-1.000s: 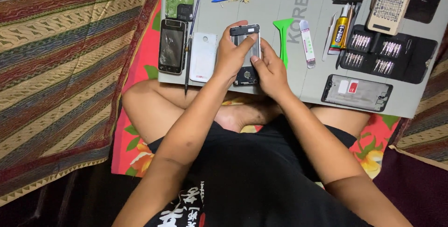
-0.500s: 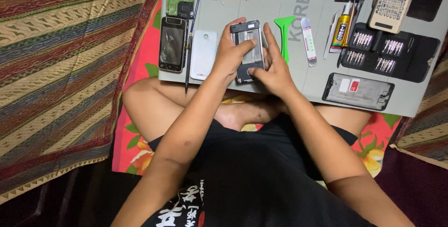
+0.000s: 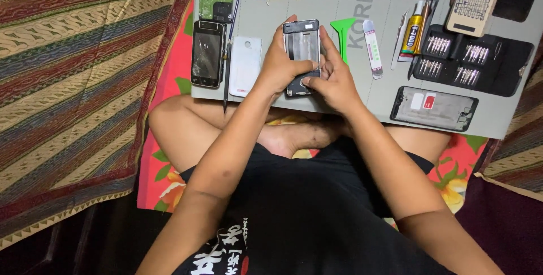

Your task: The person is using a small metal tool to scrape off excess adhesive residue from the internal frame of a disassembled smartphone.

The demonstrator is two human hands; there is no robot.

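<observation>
While both hands brace it over the grey work mat point(image 3: 362, 91), left hand point(image 3: 278, 67) grips the opened dark phone body point(image 3: 302, 54), right hand point(image 3: 334, 80) thumb presses its lower edge; green plastic pry tool point(image 3: 341, 33) at 3 o'clock

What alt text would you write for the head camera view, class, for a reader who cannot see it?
Seen from above, a seated person's left hand and right hand hold an opened phone over a grey work mat. On the mat lie a cracked phone, a white back cover, a green pry tool and a black screwdriver bit case.
</observation>
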